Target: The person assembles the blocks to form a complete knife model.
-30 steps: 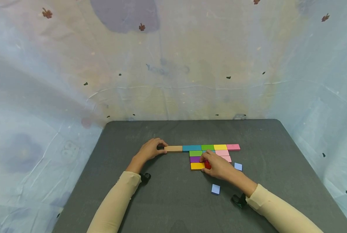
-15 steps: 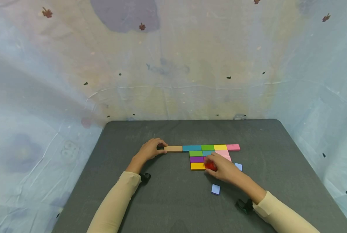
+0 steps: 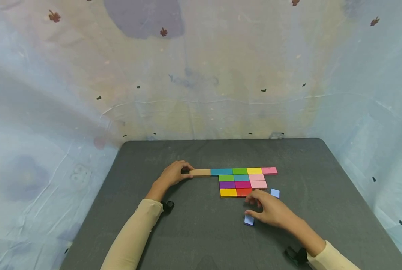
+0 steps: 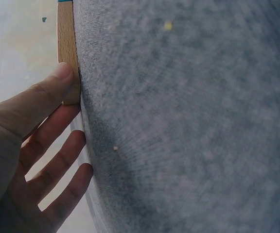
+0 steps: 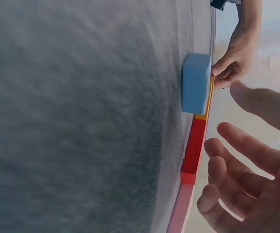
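In the head view my left hand [image 3: 172, 174] pinches the left end of a tan wooden block [image 3: 201, 173]. The left wrist view has the thumb on the block's near side, with the other fingers spread behind and below. My right hand [image 3: 272, 210] hovers with parted, loosely bent fingers and holds nothing. Beneath its thumb sits a small light blue block [image 3: 249, 221], seen closer as a blue block [image 5: 196, 83] in the right wrist view. A red block [image 3: 243, 192] lies in the front row, right of a yellow-orange block [image 3: 228, 193].
Coloured blocks form stacked rows, with a teal block [image 3: 222, 172] beside the tan one and a pink block [image 3: 269, 171] at the far right end. A second light blue block [image 3: 275, 193] lies right of the rows. All rest on a dark grey table [image 3: 187, 232].
My right hand has let go of the red block, which stays in the front row, and has moved right and nearer, over the light blue block. The left hand has kept its place.
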Available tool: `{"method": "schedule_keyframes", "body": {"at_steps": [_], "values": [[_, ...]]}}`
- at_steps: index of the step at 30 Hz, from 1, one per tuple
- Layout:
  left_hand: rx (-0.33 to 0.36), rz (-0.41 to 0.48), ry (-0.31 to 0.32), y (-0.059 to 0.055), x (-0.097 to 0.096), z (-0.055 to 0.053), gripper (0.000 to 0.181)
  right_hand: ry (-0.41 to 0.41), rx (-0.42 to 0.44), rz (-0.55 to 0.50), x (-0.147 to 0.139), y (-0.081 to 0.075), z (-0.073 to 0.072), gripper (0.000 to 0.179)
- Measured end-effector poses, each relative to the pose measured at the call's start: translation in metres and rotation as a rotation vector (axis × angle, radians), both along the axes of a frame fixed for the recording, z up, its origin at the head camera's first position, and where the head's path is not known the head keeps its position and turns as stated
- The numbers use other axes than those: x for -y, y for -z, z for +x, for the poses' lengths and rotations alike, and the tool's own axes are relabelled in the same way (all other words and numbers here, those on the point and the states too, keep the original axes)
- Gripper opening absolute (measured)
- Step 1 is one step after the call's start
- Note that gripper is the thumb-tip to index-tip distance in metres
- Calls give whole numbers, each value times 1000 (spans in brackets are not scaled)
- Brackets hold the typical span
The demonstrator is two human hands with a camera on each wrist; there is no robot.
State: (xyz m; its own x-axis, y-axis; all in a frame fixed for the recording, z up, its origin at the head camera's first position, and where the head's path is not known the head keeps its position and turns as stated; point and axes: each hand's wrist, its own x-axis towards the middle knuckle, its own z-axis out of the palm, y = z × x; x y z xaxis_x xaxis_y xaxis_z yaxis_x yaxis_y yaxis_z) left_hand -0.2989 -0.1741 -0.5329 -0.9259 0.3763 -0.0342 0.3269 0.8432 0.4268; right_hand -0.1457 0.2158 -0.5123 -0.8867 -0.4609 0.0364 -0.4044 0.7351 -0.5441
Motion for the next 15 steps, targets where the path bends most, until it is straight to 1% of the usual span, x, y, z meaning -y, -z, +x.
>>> {"method": "schedule_keyframes", "body": {"at_steps": [9,15], "values": [[2,4,3,-2,0,2,32,-20,58,2,-9,6,15,47],[0,9,0,-3,0,2,32,-7,114,10,-10,9,19,49]]}}
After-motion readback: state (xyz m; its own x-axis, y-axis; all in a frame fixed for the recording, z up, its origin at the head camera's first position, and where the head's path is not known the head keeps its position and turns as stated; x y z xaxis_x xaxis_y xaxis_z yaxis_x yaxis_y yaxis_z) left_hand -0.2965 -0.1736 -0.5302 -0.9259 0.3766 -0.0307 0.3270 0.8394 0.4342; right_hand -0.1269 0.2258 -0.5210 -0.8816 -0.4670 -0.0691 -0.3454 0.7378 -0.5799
